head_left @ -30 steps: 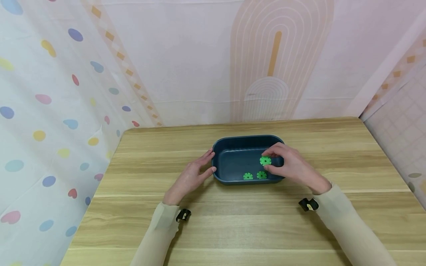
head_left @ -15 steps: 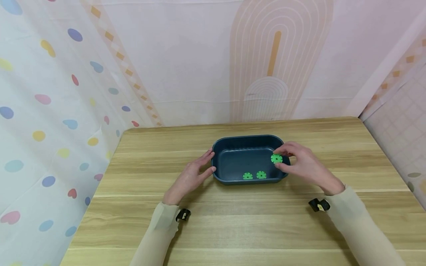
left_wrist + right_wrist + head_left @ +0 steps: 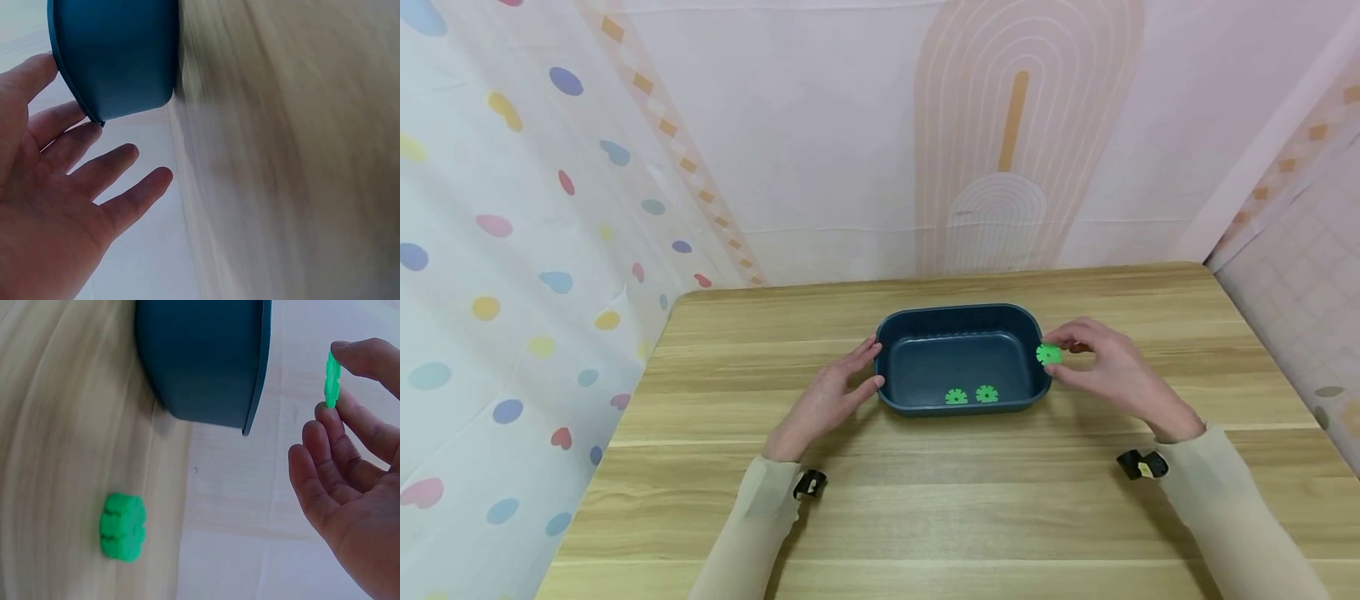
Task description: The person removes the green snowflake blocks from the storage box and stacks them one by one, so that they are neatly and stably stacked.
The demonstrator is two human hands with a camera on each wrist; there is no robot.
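A dark blue oblong box (image 3: 955, 357) stands on the table. At its left end my left hand (image 3: 824, 402) touches the rim with thumb and fingertips, the fingers fairly straight. The left wrist view shows the outer fingers (image 3: 144, 197) spread away from the box wall. My right hand (image 3: 1101, 362) pinches a green notched snowflake disc (image 3: 1049, 355) by its edges, between thumb and fingertip, above the box's right end. In the right wrist view this disc (image 3: 332, 380) is seen edge-on, raised beside the rim. Two more green discs (image 3: 987, 393) lie in the box near its front wall.
A short stack of green discs (image 3: 123, 526) sits on the wooden table (image 3: 940, 500) just right of the box; the right hand hides it in the head view. A patterned curtain (image 3: 820, 150) hangs behind the table's back edge.
My right hand has moved right with the pinched disc, from over the box's inside to its right rim. The left hand and the box have stayed in place.
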